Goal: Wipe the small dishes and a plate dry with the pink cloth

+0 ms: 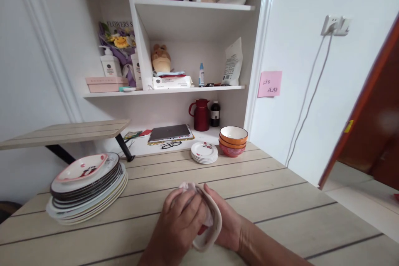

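My right hand [230, 223] grips a small white dish [215, 236] from its right side, tilted up on edge above the table. A bit of red shows inside the dish, though my fingers hide most of it. A pale pinkish cloth [188, 186] is bunched under my left hand [181, 220], whose curled fingers press it against the inside of the dish. Beyond my hands, a stack of small white plates with red flowers [204, 150] stands beside several stacked bowls [233, 141], orange above and red below.
On the left, a tall stack of plates [90, 193] carries a pink-rimmed dish [82, 168] on top, near a raised wooden stand [68, 131]. Along the back are a closed laptop [171, 132], glasses [171, 145], a red jug [201, 115] and a dark bottle [215, 114], under shelves [193, 5].
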A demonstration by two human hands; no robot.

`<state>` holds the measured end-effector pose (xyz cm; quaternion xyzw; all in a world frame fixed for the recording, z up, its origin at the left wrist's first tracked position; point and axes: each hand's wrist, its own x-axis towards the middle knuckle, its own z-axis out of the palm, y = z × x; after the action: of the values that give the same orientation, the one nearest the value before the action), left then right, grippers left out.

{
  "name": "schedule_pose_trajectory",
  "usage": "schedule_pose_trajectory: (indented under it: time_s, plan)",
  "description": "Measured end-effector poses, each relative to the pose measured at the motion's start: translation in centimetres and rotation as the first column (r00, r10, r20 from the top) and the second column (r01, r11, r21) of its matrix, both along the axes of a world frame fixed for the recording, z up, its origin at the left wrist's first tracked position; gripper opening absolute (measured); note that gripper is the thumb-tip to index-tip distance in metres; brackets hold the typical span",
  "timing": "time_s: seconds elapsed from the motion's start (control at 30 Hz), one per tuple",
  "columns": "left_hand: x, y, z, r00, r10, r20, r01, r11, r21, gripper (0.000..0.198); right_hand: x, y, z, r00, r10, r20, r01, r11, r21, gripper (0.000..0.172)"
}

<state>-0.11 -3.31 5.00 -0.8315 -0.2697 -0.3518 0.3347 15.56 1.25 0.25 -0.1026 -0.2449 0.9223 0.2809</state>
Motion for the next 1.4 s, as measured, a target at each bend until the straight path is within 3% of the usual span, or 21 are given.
schedule_pose_trajectory:
  time_s: [0.13, 0.33, 0.47, 0.6, 0.67, 0.77, 0.83, 0.87, 0.97, 1.07, 1.17, 1.23, 1.33, 1.4]
  plan:
    - [0.2, 0.2, -0.5, 0.990, 0.131, 0.046, -0.132, 0.991, 0.017, 0.029, -0.2, -0.2, 0.5, 1.000, 0.023, -0.007, -0.023, 0.999, 0.041, 0.066]
    - [1.3, 1.1, -2.8, 0.955, 0.294, 0.033, -0.294, 0.956, -0.021, 0.032, -0.4, 0.0, 0.7, 0.959, -0.271, -0.079, 0.270, 0.962, -0.025, 0.055]
    - [1.7, 1.4, -3.8, 0.963, 0.241, 0.123, -0.218, 0.960, -0.174, 0.028, -0.7, 0.0, 0.6, 0.921, -0.388, -0.035, 0.386, 0.922, -0.039, 0.056]
    - [1.8, 1.4, -4.0, 0.912, 0.170, 0.374, 0.009, 0.903, -0.431, 0.026, -0.9, -0.3, 0.8, 0.891, -0.454, -0.010, 0.454, 0.891, -0.006, 0.061]
    - [2.1, 1.3, -3.9, 0.826, 0.178, 0.534, 0.175, 0.821, -0.544, 0.022, -0.9, -0.4, 0.9, 0.884, -0.466, -0.016, 0.467, 0.884, 0.026, 0.062]
    - [2.7, 1.0, -3.5, 0.620, 0.314, 0.719, 0.484, 0.569, -0.665, 0.016, -0.7, -0.4, 1.1, 0.882, -0.471, -0.005, 0.469, 0.877, 0.099, 0.062]
    - [3.2, 0.9, -3.1, 0.458, 0.448, 0.767, 0.663, 0.403, -0.631, 0.022, -0.6, -0.4, 1.1, 0.874, -0.485, 0.030, 0.476, 0.866, 0.151, 0.061]
    - [3.4, 0.9, -2.9, 0.386, 0.498, 0.776, 0.729, 0.350, -0.588, 0.026, -0.6, -0.4, 1.0, 0.869, -0.492, 0.047, 0.478, 0.861, 0.174, 0.060]
    - [3.6, 0.9, -2.4, 0.208, 0.571, 0.794, 0.850, 0.296, -0.435, 0.037, -0.6, -0.6, 0.8, 0.867, -0.493, 0.066, 0.468, 0.854, 0.226, 0.059]
    - [3.3, 0.9, -2.1, 0.127, 0.575, 0.808, 0.878, 0.314, -0.361, 0.042, -0.6, -0.7, 0.8, 0.883, -0.466, 0.057, 0.437, 0.860, 0.265, 0.060]
    - [3.1, 0.9, -2.2, 0.143, 0.568, 0.810, 0.852, 0.346, -0.393, 0.041, -0.7, -0.6, 0.8, 0.900, -0.433, 0.046, 0.408, 0.876, 0.255, 0.058]
    - [3.0, 0.9, -2.4, 0.209, 0.561, 0.801, 0.802, 0.371, -0.469, 0.034, -0.7, -0.4, 0.8, 0.907, -0.418, 0.042, 0.400, 0.890, 0.218, 0.057]
    - [3.0, 1.1, -3.1, 0.423, 0.470, 0.775, 0.648, 0.441, -0.621, 0.019, -0.7, 0.0, 0.9, 0.912, -0.408, 0.037, 0.401, 0.908, 0.125, 0.055]
    - [3.0, 1.3, -3.5, 0.602, 0.307, 0.737, 0.530, 0.536, -0.657, 0.019, -0.5, 0.3, 1.1, 0.927, -0.374, 0.014, 0.373, 0.927, 0.047, 0.055]
